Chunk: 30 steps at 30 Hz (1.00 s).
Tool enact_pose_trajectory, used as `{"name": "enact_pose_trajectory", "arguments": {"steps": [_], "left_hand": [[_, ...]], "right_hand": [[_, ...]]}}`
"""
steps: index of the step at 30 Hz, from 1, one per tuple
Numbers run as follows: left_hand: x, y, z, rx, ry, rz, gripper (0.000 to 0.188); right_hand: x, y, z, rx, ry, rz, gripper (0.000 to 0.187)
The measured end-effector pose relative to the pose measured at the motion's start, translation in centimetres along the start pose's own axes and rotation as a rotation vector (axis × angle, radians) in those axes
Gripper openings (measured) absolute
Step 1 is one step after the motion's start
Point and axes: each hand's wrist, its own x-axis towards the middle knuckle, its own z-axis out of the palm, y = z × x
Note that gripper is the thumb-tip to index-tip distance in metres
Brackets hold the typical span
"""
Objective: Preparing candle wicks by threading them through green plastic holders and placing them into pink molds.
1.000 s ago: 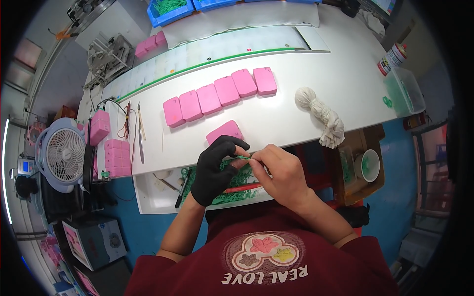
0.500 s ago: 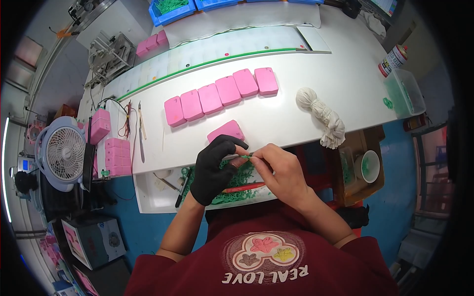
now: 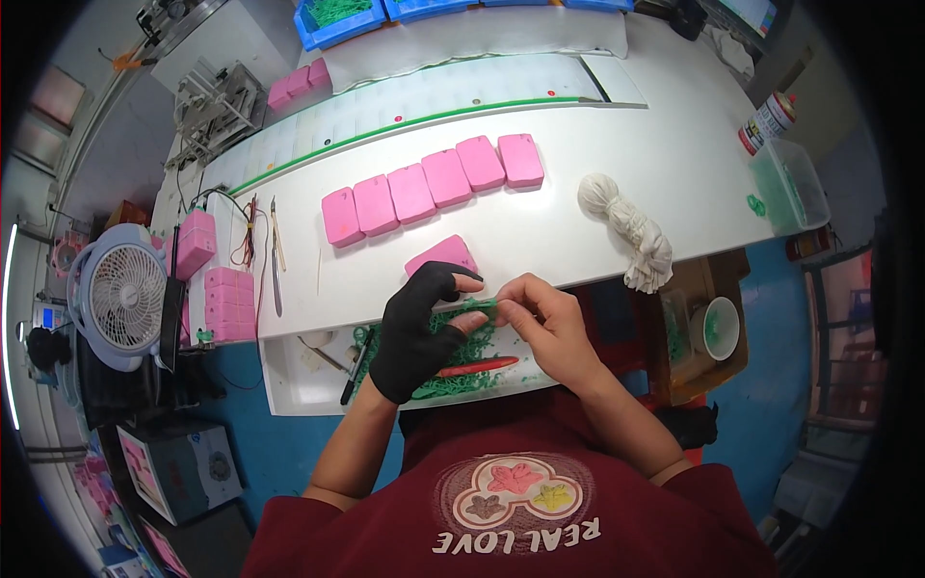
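Above a drawer (image 3: 289, 390) of green scraps (image 3: 438, 387), my hands are close together. My right hand (image 3: 551, 328) is bare, its thumb and index finger pinching a small green piece (image 3: 487, 303) whose exact kind is too small to make out. A black glove with bare thumb and index tips covers my left hand (image 3: 416, 332). Its thumb and index finger are apart, on either side of the green piece's left end. Just beyond it lies a single pink block (image 3: 441, 255). A red, slender tool (image 3: 479, 366) rests on the scraps.
Pink blocks (image 3: 409, 193) stand in a slanting row on the white table. A tied white cloth bundle (image 3: 626, 229) lies to the right. Behind runs a green-edged conveyor (image 3: 434, 91) with small dots. A fan (image 3: 125, 294) and stacked pink blocks (image 3: 229, 303) are at left.
My left thumb and index finger have parted from the green piece. My right hand keeps its pinch, shifted slightly right. The dots on the conveyor have moved left.
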Motion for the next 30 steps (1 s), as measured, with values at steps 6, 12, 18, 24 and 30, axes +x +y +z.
{"name": "enact_pose_trajectory", "arguments": {"steps": [6, 12, 18, 24, 30], "left_hand": [[-0.1, -0.7, -0.5, -0.008, -0.026, 0.013, 0.021], [-0.1, -0.7, -0.5, -0.038, -0.027, -0.002, 0.016], [0.0, -0.5, -0.4, -0.048, -0.032, 0.006, 0.017], [0.1, -0.2, -0.3, -0.044, -0.032, 0.017, 0.017], [0.1, 0.4, 0.2, -0.089, 0.033, 0.012, 0.024]], "right_hand": [[0.0, 0.4, 0.0, 0.114, -0.028, 0.062, 0.010], [0.0, 1.0, 0.1, 0.144, -0.019, 0.073, 0.011], [0.1, 1.7, 0.1, 0.198, -0.018, 0.098, 0.011], [0.1, 2.1, 0.1, 0.348, -0.042, 0.148, 0.011], [0.1, 2.5, 0.1, 0.719, -0.108, 0.250, 0.011]]}}
